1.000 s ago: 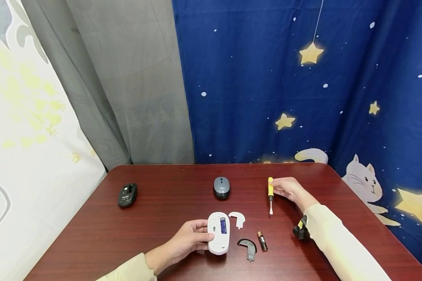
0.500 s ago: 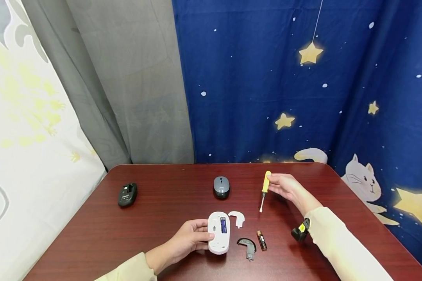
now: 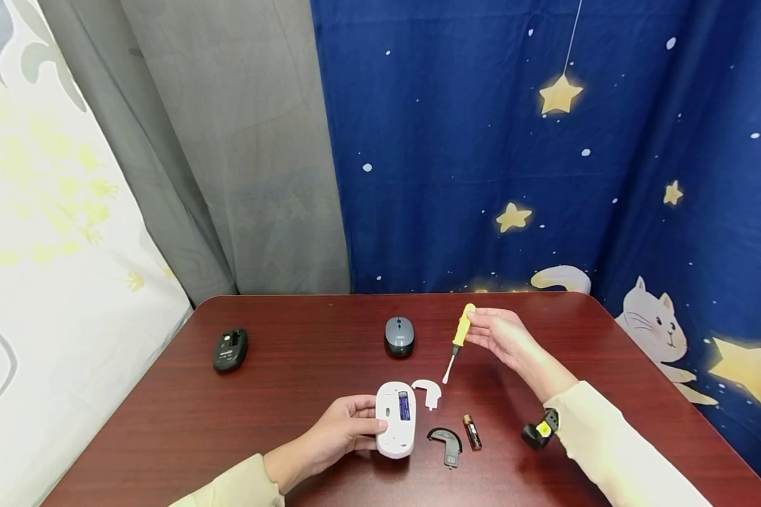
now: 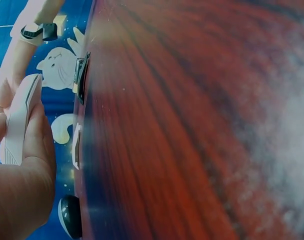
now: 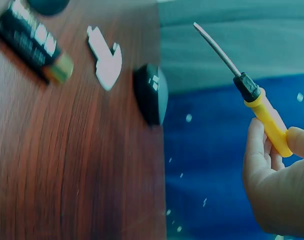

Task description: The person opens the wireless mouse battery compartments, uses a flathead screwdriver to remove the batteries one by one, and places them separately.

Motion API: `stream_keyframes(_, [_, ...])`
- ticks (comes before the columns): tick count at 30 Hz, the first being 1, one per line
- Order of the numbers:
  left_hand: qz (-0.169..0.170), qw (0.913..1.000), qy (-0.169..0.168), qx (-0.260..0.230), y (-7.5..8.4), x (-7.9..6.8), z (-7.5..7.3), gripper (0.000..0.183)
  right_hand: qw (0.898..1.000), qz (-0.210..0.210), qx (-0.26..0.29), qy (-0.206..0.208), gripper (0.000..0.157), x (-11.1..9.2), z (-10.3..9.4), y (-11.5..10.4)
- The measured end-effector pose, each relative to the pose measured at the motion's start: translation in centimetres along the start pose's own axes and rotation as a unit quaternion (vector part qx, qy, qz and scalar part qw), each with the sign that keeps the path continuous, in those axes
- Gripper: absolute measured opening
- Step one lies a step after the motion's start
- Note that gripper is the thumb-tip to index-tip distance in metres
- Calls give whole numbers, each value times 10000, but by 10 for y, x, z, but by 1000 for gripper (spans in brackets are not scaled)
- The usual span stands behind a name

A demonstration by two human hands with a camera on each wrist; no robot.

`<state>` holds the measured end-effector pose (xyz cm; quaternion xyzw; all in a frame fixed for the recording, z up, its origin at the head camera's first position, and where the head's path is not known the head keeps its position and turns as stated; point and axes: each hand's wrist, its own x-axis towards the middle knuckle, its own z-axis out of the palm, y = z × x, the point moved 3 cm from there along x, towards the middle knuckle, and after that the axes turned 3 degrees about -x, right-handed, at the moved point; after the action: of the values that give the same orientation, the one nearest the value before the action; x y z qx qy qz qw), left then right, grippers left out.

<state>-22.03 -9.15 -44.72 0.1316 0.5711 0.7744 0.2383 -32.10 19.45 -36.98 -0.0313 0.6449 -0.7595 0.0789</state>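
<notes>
My left hand (image 3: 349,431) grips a white computer mouse (image 3: 390,443) by its left side, underside facing up. A blue-purple battery (image 3: 404,406) lies in the mouse's uncovered compartment. In the left wrist view the same mouse (image 4: 23,117) appears edge-on between thumb and fingers. My right hand (image 3: 504,341) pinches the yellow handle of a screwdriver (image 3: 462,329), its shaft slanting down and left toward the white battery cover (image 3: 428,392). The right wrist view shows thumb and fingertips on the screwdriver's handle (image 5: 272,125), with its metal tip pointing away from the hand.
A grey and black battery cover (image 3: 447,445) and a loose black-and-copper battery (image 3: 472,432) lie right of the white mouse. Behind stands a grey mouse (image 3: 399,336); a black mouse (image 3: 230,351) lies at the left, underside up. Curtains hang beyond the table's back edge (image 3: 304,296).
My right hand has carried the screwdriver left and slightly up, tilting it from near vertical to slanted, tip toward the white mouse. The left hand and white mouse have stayed nearly still.
</notes>
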Motion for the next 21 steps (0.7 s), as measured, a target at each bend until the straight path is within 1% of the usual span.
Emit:
stream_keyframes(3, [14,10000,-16,-9,0,0,1,46,9997,-189,8,-169,27,-8,11,-4])
stream_keyframes(7, [17,10000,-54,-36,0,1,2,45,9983,-485,-95,-317,28,-18,28,-10])
stream_keyframes(12, [13,10000,-89,-21,0,2,2,46,9962,-738,-390,-254,35,-28,47,-16])
stream_keyframes(17, [-5,10000,-79,-26,0,2,2,47,9931,-1001,-581,-181,32,-36,59,-18])
stream_keyframes(21, [-10,10000,-74,-2,1,2,2,47,9878,-1328,-801,-153,26,-43,69,-19])
